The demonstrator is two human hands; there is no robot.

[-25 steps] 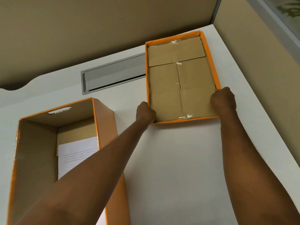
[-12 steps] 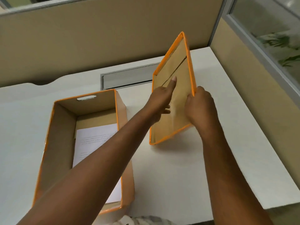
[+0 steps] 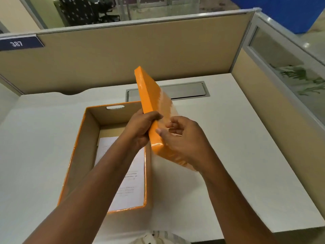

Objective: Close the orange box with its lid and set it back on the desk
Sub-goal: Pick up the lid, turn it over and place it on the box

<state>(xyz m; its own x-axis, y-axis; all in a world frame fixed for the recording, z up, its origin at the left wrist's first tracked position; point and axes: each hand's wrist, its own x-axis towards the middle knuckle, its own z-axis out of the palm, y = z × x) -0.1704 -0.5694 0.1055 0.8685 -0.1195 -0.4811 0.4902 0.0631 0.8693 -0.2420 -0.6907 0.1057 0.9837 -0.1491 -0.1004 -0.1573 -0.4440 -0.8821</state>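
The orange box (image 3: 77, 155) stands open on the white desk (image 3: 237, 155), with a printed white sheet (image 3: 133, 191) lying on its bottom. Its orange lid (image 3: 149, 95) is in the air above the box's right wall, tilted steeply on edge with its orange outer face towards me. My left hand (image 3: 140, 127) grips the lid's near left rim. My right hand (image 3: 182, 138) holds the lid's lower right part, fingers curled over the outer face. The lid's right side is blurred by motion.
A grey cable hatch (image 3: 190, 89) is set into the desk behind the lid. Beige partition walls (image 3: 140, 55) close off the back and right of the desk. A blue tag with 387 (image 3: 17, 43) hangs on the back partition. The desk's front edge runs along the bottom right.
The lid lay flat upside down at the far right a second ago. Both hands lifted it, turned it over and carried it leftward to the box. The view also tilted upward.
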